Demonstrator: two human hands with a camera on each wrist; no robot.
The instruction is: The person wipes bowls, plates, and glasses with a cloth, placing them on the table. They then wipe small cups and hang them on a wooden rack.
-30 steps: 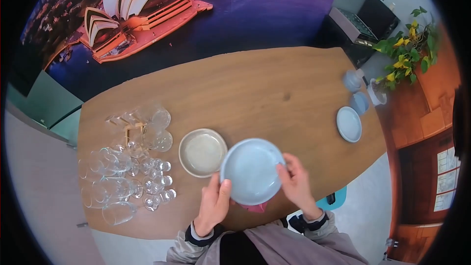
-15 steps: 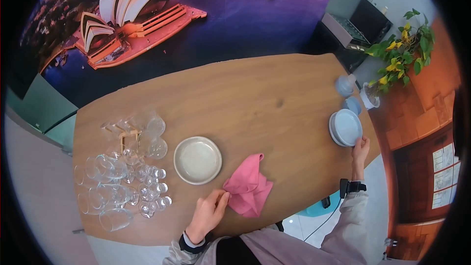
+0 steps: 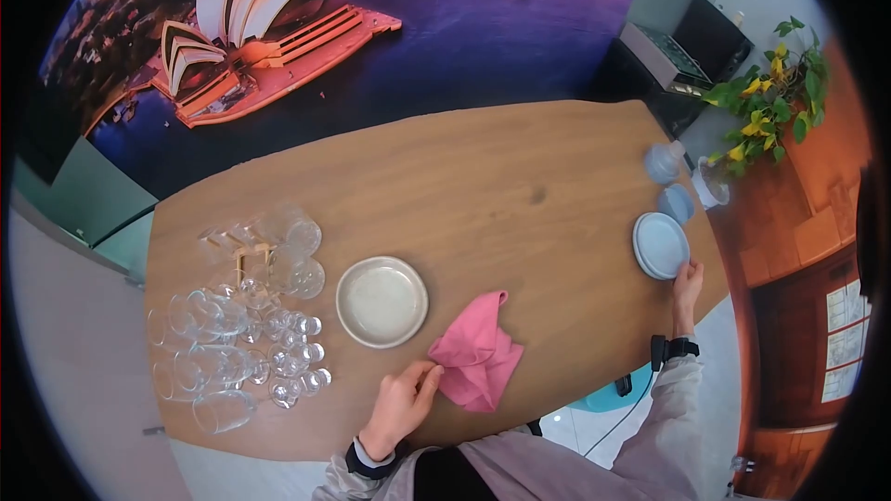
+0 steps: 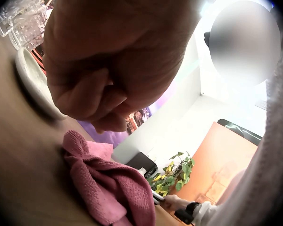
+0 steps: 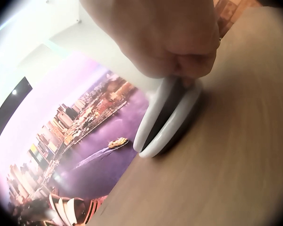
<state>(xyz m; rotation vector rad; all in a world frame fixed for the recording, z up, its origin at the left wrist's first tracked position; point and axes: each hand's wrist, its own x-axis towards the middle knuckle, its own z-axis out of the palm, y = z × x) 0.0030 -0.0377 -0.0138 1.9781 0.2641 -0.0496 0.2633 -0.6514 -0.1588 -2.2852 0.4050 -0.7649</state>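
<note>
My right hand [image 3: 687,295] pinches the near rim of a light blue plate [image 3: 665,244] at the table's right side. That plate overlaps another blue plate [image 3: 642,258], and in the right wrist view a narrow wedge-shaped gap separates the two rims [image 5: 153,108]. Over the left corner of a crumpled pink cloth [image 3: 478,353] is my left hand [image 3: 401,406], its fingers loosely curled. The left wrist view shows a small gap between those fingers [image 4: 106,120] and the cloth [image 4: 108,188]. A cream dish [image 3: 381,301] lies up and left of the cloth.
Many clear glasses [image 3: 218,362] crowd the table's left side, with a small wooden rack [image 3: 243,264] behind them. Blue cups [image 3: 675,204] and a potted plant [image 3: 766,116] stand beyond the plates. Wooden tabletop [image 3: 520,213] stretches between the dish and the plates.
The blue plate has gone from above the pink cloth to the right side, carried by my right hand, onto the other plate. My left hand let go of it and is now beside the uncovered cloth.
</note>
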